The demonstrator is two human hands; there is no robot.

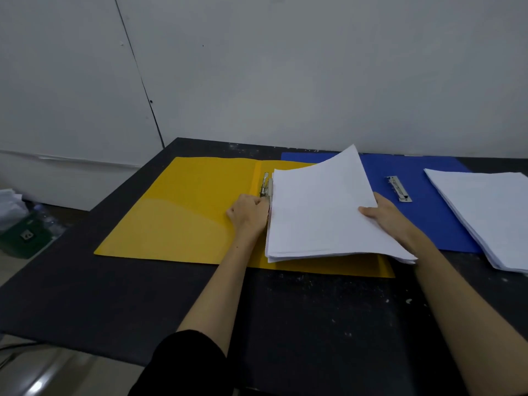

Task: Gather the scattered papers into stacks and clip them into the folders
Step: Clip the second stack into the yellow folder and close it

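Observation:
A yellow folder (pixel 183 212) lies open on the black table. Its metal clip (pixel 265 185) sits along the spine. A stack of white papers (pixel 320 212) rests on the folder's right half, its far right corner lifted. My left hand (pixel 250 214) is at the stack's left edge just below the clip, fingers curled at the clip's lower end. My right hand (pixel 384 214) grips the stack's right edge, thumb on top. An open blue folder (pixel 428 221) with its own clip (pixel 398 188) lies to the right. A second paper stack (pixel 485 215) lies on it.
The black table (pixel 114 295) is speckled with white flecks and ends at a white wall (pixel 285 81). Left of the table, lower down, stand a green box (pixel 25 235) and some white papers (pixel 10 204).

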